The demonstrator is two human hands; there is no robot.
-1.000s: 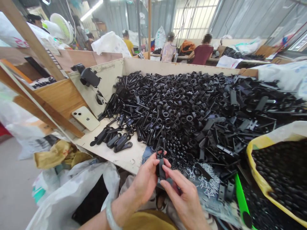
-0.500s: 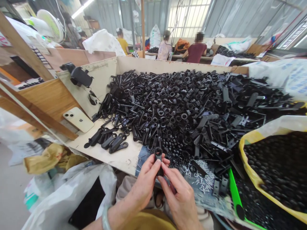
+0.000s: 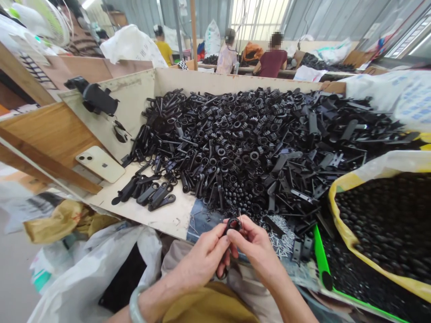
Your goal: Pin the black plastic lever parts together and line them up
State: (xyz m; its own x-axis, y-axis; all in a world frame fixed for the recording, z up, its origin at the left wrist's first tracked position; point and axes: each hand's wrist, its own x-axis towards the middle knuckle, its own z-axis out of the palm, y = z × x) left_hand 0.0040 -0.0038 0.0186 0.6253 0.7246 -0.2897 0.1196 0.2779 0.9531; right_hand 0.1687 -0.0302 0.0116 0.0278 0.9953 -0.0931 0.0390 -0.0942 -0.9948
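Observation:
Close to my body, both hands meet on one black ring-ended plastic part (image 3: 233, 224). My left hand (image 3: 210, 251) wraps its handle, most of which is hidden by the fingers. At the ring, my right hand (image 3: 254, 242) is closed with thumb and fingertips on the rim. A thin sliver rises by the right fingertips, too small to make out. Just beyond lie small black balls (image 3: 237, 195) and a heap of silver pins (image 3: 282, 235). Loose black rings (image 3: 239, 116) are piled higher up, and similar ring-ended pieces (image 3: 161, 196) rest on the board at left.
A white phone (image 3: 100, 163) leans at the left by a wooden wall. At right stand a yellow-edged sack of black balls (image 3: 387, 224) and a green-edged tray (image 3: 321, 258). A white bag (image 3: 81, 269) hangs low left. Several people sit at the back.
The black part has turned in my hands, its ring now tilted to the right. My right hand has moved up from the handle to the ring. The camera view has shifted slightly.

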